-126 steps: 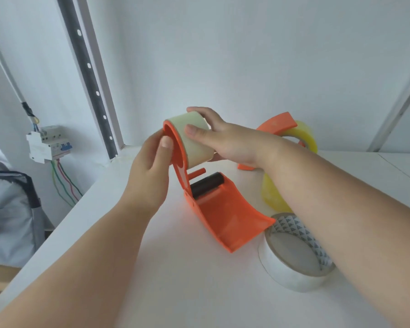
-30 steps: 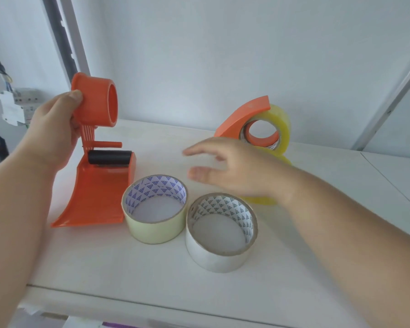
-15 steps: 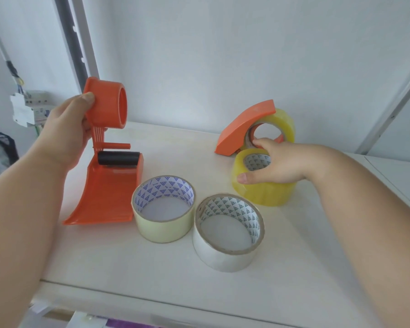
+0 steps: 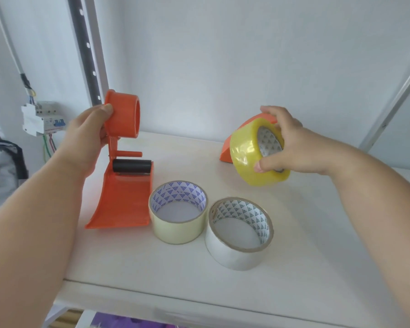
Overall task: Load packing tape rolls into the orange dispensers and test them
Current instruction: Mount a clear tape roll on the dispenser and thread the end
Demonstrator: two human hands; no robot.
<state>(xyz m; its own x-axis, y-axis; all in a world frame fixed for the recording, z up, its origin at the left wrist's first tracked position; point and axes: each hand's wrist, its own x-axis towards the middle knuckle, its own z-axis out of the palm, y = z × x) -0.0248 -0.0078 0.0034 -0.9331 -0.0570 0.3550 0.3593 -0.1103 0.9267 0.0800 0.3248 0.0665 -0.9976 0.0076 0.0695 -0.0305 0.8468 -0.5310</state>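
1. Now the left hand (image 4: 88,136) is curled round the back of the orange dispenser (image 4: 126,181), with the thumb on its round hub (image 4: 124,117). The dispenser stands on the white shelf (image 4: 317,233) at about 10 o'clock, and its curved foot touches the shelf.
2. The right hand (image 4: 291,145) holds the yellow tape roll (image 4: 249,150) up in the air at about 2 o'clock. The thumb is under the roll and the fingers go over the top.
3. To do this step well, I think the roll's hole should be turned to face the open end of the hub, then pushed straight on.
4. Hold the dispenser still, so it does not tip while the roll slides on.
5. Which way the sticky end runs is too hard to see, so check it first. It should come off toward the black roller (image 4: 131,165).
6. Two more rolls lie flat at 6 o'clock, a pale yellow roll (image 4: 178,230) and a white roll (image 4: 232,253), touching each other. Lift the yellow roll over them.
7. A second orange dispenser (image 4: 225,150) sits behind the yellow roll, mostly hidden.
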